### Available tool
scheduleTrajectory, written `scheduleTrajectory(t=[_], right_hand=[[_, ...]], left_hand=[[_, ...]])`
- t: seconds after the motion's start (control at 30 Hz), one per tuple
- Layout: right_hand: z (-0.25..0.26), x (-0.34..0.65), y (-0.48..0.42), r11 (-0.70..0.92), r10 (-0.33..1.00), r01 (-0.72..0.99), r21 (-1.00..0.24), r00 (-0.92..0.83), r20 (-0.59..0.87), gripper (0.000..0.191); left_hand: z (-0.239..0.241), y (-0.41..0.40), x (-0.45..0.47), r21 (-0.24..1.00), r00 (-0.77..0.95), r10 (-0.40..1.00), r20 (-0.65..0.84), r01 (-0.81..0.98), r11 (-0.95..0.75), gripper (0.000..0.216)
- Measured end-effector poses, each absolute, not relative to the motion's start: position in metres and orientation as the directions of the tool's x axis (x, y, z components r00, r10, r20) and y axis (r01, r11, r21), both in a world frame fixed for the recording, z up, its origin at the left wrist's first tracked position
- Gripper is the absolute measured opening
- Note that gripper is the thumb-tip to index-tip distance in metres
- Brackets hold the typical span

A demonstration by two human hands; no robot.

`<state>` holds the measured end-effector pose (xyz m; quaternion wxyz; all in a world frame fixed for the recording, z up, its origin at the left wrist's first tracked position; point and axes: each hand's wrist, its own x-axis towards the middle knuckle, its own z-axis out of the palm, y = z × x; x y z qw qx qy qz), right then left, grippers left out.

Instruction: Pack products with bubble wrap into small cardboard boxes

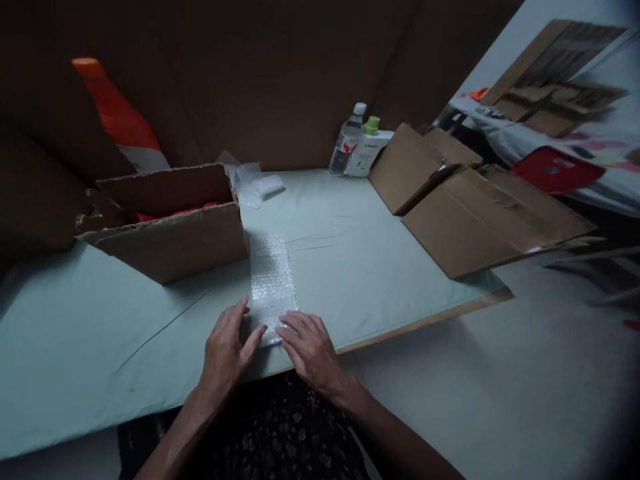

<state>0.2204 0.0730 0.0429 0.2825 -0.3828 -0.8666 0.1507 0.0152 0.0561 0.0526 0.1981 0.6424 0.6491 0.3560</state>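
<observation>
A strip of clear bubble wrap (273, 273) lies flat on the pale green table cover (345, 247), its near end close to the front edge. My left hand (227, 347) rests at the left side of that end, thumb and fingers apart. On the opposite side, my right hand (311, 347) lies over the near right corner with its fingers stretched out. Both hands touch or nearly touch the wrap, and neither is closed around it. Parts of the near end are hidden under the fingers.
An open cardboard box (200, 243) with something red inside stands to the left. Behind it are crumpled clear wrap (250, 183) and an orange-topped item (117, 113). A water bottle (349, 141), a white container (369, 153) and open cardboard boxes (480, 220) stand at the right.
</observation>
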Motion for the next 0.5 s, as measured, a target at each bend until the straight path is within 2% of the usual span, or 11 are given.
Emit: scheduleTrajectory(t=[0.07,0.1,0.17,0.23,0.3,0.37,0.43,0.5], right_hand=[[0.042,0.22,0.078,0.646,0.755,0.522,-0.557,-0.541,0.37,0.021],[0.044,0.221,0.079,0.623,0.765,0.482,-0.616,-0.54,0.351,0.019],[0.048,0.223,0.08,0.544,0.788,0.411,-0.731,-0.549,0.278,0.018],[0.054,0.225,0.081,0.484,0.826,0.41,-0.773,-0.507,0.248,0.019],[0.058,0.228,0.082,0.522,0.837,0.473,-0.709,-0.443,0.32,0.021],[0.059,0.232,0.082,0.616,0.785,0.525,-0.587,-0.464,0.41,0.022],[0.057,0.235,0.083,0.688,0.722,0.532,-0.494,-0.568,0.395,0.025],[0.053,0.235,0.084,0.708,0.699,0.535,-0.461,-0.627,0.345,0.026]], left_hand=[[0.053,0.042,0.011,0.636,0.065,0.933,0.354,0.714,-0.291,0.049],[0.052,0.036,0.01,0.606,0.142,0.915,0.377,0.709,-0.36,0.046],[0.051,0.029,0.011,0.595,0.205,0.908,0.366,0.698,-0.398,0.042],[0.048,0.031,0.014,0.612,0.157,0.93,0.331,0.715,-0.339,0.037],[0.044,0.039,0.018,0.594,0.083,0.945,0.317,0.759,-0.266,0.032],[0.042,0.049,0.019,0.56,0.044,0.943,0.331,0.795,-0.233,0.03],[0.042,0.053,0.018,0.539,0.04,0.931,0.363,0.806,-0.246,0.031],[0.043,0.05,0.016,0.527,0.092,0.916,0.392,0.793,-0.306,0.036]])
